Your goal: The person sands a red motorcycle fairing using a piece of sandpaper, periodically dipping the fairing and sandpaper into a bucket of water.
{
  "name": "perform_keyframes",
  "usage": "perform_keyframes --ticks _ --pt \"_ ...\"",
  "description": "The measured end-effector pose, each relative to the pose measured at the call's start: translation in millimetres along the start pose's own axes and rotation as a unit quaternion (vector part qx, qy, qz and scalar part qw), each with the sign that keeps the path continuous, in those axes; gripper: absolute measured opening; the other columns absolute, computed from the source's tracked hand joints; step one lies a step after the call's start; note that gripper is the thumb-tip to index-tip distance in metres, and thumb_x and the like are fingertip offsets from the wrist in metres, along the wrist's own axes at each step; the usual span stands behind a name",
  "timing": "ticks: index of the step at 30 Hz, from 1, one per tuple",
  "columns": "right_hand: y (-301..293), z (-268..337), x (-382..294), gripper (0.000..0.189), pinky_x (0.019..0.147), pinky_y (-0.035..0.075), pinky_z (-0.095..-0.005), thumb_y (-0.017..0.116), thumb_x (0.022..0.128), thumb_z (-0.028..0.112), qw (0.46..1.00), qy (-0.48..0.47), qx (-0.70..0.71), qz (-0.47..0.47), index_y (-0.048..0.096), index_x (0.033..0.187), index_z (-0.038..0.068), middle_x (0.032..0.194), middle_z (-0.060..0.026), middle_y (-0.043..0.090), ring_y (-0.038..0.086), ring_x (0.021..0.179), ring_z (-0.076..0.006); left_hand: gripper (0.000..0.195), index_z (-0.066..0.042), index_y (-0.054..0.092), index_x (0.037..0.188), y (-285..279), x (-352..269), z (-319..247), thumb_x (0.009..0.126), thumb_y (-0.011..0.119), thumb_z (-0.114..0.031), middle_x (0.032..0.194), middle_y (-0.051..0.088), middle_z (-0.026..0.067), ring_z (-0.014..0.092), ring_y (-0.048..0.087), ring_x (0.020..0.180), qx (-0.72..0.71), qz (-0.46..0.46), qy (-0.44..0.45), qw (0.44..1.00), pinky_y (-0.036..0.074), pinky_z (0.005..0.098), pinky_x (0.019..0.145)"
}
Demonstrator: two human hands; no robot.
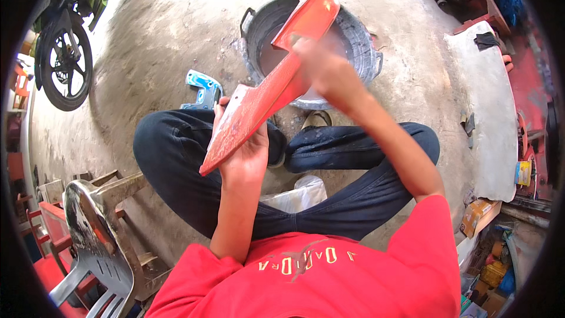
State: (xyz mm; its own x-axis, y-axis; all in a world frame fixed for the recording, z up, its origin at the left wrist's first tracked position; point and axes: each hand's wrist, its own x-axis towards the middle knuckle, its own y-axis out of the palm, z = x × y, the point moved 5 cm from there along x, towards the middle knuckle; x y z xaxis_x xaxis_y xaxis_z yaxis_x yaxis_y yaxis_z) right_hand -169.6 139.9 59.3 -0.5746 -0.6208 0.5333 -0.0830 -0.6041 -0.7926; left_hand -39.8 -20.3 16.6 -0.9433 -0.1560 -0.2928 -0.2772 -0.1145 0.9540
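Observation:
A long red motorcycle fairing panel (247, 115) is held at a slant above my lap, its wide far end over a dark round tub (362, 44) with murky liquid in it. My left hand (245, 150) supports the panel's near end from beneath, with fingertips showing at its left edge. My right hand (324, 68) is blurred and lies against the panel's narrow middle, fingers curled. Whether anything is pinched in those fingers cannot be made out. The panel's surface looks wet and mottled near my left hand.
A blue and white patterned panel (203, 88) lies on the concrete floor left of the tub. A motorcycle (66, 62) stands at the upper left. A worn plastic chair (106, 247) is at the lower left. Along the right lie a pale panel (485, 119) and a cardboard box (479, 216).

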Motion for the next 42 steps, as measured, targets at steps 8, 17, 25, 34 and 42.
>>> perform_keyframes --ticks 8,17,25,34,42 --pt "-6 89 -11 0.041 0.102 0.055 -0.0416 0.062 0.086 0.003 0.985 -0.144 0.090 0.021 0.064 0.127 0.004 0.128 -0.0154 0.068 0.067 0.118 -0.0310 0.027 -0.011 0.064 0.114 -11 0 -8 0.110 0.046 -0.030 0.113 0.071 0.0097 0.026 0.069 0.111 0.045 0.023 -0.009 0.999 0.059 0.0467 0.097" --pt "-11 122 -16 0.043 0.107 0.051 -0.0443 0.058 0.088 0.014 0.977 -0.183 0.096 0.046 0.063 0.127 -0.001 0.127 -0.0179 0.068 0.066 0.121 -0.0308 0.027 -0.011 0.065 0.111 -7 3 -11 0.109 0.048 -0.031 0.112 0.072 0.0097 0.026 0.071 0.106 0.034 0.017 -0.004 0.999 0.060 0.0439 0.093" --pt "3 -12 -4 0.035 0.104 0.053 -0.0422 0.056 0.090 0.004 0.997 0.065 0.031 -0.021 0.065 0.124 -0.001 0.124 -0.0208 0.069 0.066 0.118 -0.0356 0.033 -0.005 0.066 0.116 -3 0 -4 0.109 0.047 -0.030 0.121 0.071 0.0147 0.030 0.068 0.116 -0.021 0.040 -0.028 0.999 0.057 0.0495 0.101" --pt "-8 86 -10 0.037 0.102 0.054 -0.0419 0.056 0.090 0.006 0.985 -0.158 0.070 0.025 0.065 0.125 0.002 0.127 -0.0154 0.069 0.068 0.118 -0.0302 0.028 -0.010 0.065 0.111 -6 -1 -9 0.110 0.047 -0.031 0.115 0.072 0.0117 0.027 0.070 0.112 0.039 0.019 -0.011 0.999 0.060 0.0458 0.095" --pt "-11 114 -16 0.042 0.105 0.053 -0.0419 0.060 0.086 0.004 0.988 -0.128 0.082 0.027 0.065 0.127 0.003 0.131 -0.0162 0.067 0.064 0.125 -0.0306 0.029 -0.010 0.063 0.113 -2 0 -8 0.110 0.044 -0.032 0.115 0.071 0.0104 0.026 0.071 0.107 0.033 -0.013 0.021 0.999 0.060 0.0454 0.093"
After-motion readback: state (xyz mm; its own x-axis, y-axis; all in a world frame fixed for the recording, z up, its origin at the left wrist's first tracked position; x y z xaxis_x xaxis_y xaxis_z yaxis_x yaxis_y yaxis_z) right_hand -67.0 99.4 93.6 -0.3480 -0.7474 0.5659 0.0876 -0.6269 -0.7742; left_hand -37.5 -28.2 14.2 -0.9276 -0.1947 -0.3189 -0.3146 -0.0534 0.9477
